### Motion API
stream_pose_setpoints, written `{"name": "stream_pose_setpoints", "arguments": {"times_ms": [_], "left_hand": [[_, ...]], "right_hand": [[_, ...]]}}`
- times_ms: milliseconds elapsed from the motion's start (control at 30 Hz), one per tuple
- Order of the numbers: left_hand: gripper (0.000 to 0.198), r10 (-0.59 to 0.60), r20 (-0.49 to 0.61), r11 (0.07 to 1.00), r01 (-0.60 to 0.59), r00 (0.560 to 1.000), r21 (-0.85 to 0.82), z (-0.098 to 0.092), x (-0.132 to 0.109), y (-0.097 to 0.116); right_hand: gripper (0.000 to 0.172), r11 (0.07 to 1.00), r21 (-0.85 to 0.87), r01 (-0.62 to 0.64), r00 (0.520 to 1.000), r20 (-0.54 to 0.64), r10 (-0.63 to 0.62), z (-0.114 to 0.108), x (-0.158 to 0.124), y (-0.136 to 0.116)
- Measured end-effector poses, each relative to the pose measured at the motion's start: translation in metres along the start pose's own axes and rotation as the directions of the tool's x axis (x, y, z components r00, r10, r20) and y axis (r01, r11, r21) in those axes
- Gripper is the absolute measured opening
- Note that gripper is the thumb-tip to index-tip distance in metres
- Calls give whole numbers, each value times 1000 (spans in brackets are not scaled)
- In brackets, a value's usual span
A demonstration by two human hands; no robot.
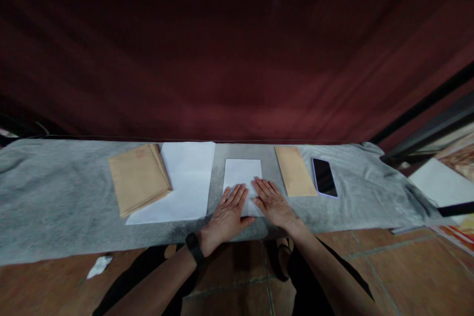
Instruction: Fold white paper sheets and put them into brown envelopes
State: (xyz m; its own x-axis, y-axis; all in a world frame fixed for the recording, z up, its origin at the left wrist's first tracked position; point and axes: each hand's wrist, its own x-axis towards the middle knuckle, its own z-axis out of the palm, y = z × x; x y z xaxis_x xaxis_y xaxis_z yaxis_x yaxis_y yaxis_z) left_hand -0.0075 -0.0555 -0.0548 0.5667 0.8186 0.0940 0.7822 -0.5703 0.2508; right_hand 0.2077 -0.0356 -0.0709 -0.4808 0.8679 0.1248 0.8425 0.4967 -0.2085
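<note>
A sheet of white paper [242, 170], apparently folded, lies on the grey cloth in front of me. My left hand [229, 212] rests flat on its lower left part, fingers stretched out and thumb pointing right. On its right side my right hand [272, 202] also lies flat, fingers extended toward the upper left. Neither hand grips anything. To the left, a stack of brown envelopes [138, 177] partly covers larger white paper [190, 177]. A single brown envelope [295, 170] lies just right of my right hand.
A phone [325, 177] with a dark screen lies right of the single envelope. Grey cloth [55, 197] covers the long, narrow surface. Behind it hangs a dark red curtain [237, 69]. A crumpled white tissue [99, 266] is on the tiled floor at left.
</note>
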Motion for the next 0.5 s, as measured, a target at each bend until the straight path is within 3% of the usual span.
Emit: {"name": "stream_pose_setpoints", "arguments": {"times_ms": [333, 500], "left_hand": [[68, -17, 57, 994, 24, 998, -109, -17, -14, -20], [67, -33, 98, 997, 39, 995, -63, -27, -14, -15]], "right_hand": [[52, 979, 197, 49, 998, 20, -54, -13, -4, 36], [64, 964, 261, 49, 997, 52, -64, -23, -8, 37]]}}
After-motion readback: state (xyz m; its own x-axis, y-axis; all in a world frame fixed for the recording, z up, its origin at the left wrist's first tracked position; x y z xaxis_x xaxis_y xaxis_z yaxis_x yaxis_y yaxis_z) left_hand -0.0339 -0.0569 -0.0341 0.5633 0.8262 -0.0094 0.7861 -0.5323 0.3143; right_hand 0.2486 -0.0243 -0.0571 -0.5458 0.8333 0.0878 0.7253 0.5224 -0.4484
